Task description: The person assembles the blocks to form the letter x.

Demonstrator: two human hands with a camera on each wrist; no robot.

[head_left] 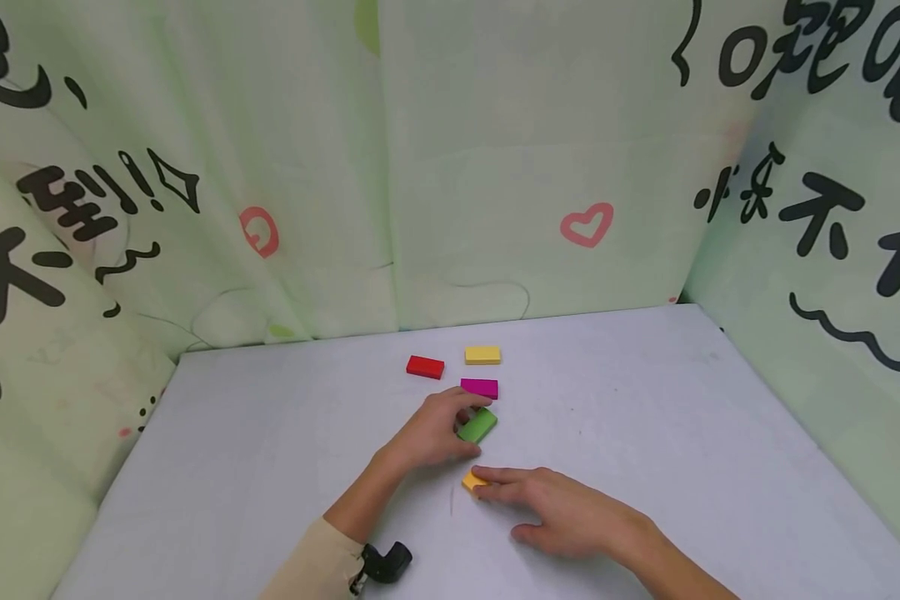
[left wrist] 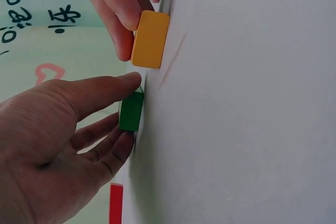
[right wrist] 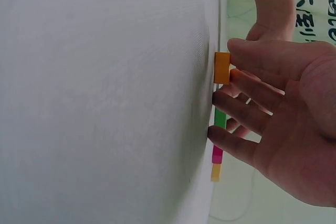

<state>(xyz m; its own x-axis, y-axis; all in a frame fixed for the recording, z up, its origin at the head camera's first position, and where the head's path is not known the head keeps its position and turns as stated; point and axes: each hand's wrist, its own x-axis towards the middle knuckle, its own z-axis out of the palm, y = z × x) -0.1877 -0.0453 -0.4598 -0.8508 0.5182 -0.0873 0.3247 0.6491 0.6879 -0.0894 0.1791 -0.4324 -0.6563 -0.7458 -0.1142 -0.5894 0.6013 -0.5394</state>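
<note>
In the head view my left hand [head_left: 438, 427] has its thumb and fingers on either side of a green block [head_left: 477, 426], pinching it close to the table. Just nearer to me, my right hand [head_left: 570, 510] reaches in from the right. Two of its fingertips touch an orange block [head_left: 472, 483], while the thumb is spread away from it. The left wrist view shows the orange block [left wrist: 150, 40] beyond the left thumb. A magenta block [head_left: 480, 387] lies right behind the left fingertips, which partly cover its near edge.
Farther back on the white table [head_left: 645, 433] lie a red block [head_left: 425, 367] and a yellow block [head_left: 482, 356]. Printed curtains [head_left: 480, 183] hang behind the table and along its sides. A black wrist camera [head_left: 387, 562] sits on my left wrist.
</note>
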